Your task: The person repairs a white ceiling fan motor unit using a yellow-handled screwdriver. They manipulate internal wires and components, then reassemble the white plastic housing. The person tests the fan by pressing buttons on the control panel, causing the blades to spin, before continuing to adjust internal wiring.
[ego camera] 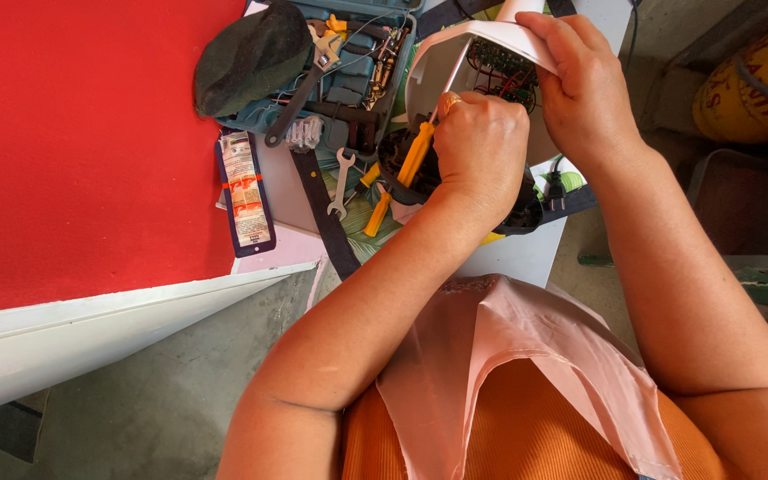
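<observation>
Red tabletop [82, 133], one screwdriver [416, 153], two hands

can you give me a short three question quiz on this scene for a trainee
1. True or false: the left hand grips a yellow-handled screwdriver.
2. What does the right hand hold? A) white housing B) spanner C) dark cap
3. Which tool lies on the table just left of the screwdriver?

Key:
1. True.
2. A, the white housing.
3. A small spanner.
</observation>
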